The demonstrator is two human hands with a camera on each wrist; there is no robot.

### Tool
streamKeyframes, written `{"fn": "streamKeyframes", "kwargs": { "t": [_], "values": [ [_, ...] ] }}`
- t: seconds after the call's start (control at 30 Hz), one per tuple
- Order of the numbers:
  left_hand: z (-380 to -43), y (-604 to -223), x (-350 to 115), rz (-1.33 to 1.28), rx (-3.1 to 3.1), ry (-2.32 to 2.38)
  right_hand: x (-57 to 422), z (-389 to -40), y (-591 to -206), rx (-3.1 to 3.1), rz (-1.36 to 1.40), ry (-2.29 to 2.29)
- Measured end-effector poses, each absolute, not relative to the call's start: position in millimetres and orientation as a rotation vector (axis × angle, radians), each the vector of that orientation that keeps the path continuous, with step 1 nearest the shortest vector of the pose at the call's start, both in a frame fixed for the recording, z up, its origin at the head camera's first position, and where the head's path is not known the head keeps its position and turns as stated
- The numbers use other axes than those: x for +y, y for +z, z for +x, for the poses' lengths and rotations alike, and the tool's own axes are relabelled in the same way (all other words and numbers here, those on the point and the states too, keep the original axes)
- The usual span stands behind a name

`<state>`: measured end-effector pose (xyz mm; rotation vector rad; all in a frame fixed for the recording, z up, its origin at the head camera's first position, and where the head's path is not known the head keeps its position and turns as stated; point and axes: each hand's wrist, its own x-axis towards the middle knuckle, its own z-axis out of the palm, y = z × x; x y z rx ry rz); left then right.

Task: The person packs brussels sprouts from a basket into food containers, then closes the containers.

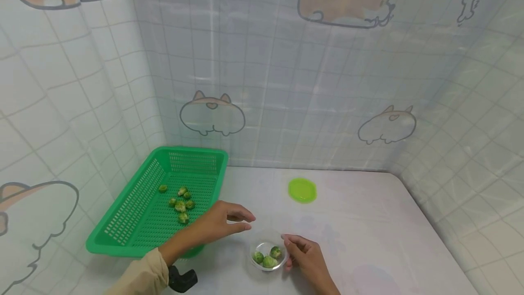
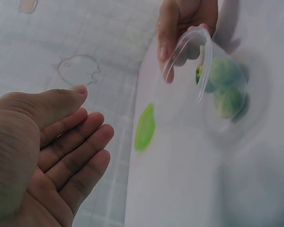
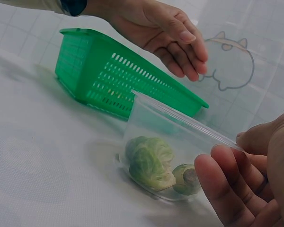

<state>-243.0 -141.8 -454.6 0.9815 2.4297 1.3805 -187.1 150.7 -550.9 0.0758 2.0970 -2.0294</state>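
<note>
My right hand [image 1: 308, 258] pinches the rim of a small clear plastic bowl [image 3: 146, 111] between thumb and fingers. The bowl is on the white table, with three Brussels sprouts [image 1: 269, 261] lying at its bottom. Over the table, between this bowl and a green basket [image 1: 135, 247], hangs my left hand [image 1: 223, 223]. It holds nothing; the left wrist view shows its fingers [image 2: 87, 153] loosely extended and apart from the thumb. Several more Brussels sprouts [image 1: 180, 206] are scattered on the basket's floor, beyond the left forearm.
A bright green round lid [image 1: 302, 190] lies flat on the white table [image 1: 368, 222], farther back than the bowl. The slotted basket takes up the table's left side. Patterned curtain-like sheets [image 1: 278, 81] enclose the back and both sides.
</note>
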Motion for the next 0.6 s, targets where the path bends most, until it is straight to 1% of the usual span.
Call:
{"fn": "streamKeyframes", "kwargs": {
  "t": [0.6],
  "values": [
    [-246.7,-440.9,-195.7,0.753,2.648,1.347,149.8,-187.0,-550.2,2.106,0.101,-2.009]
  ]
}}
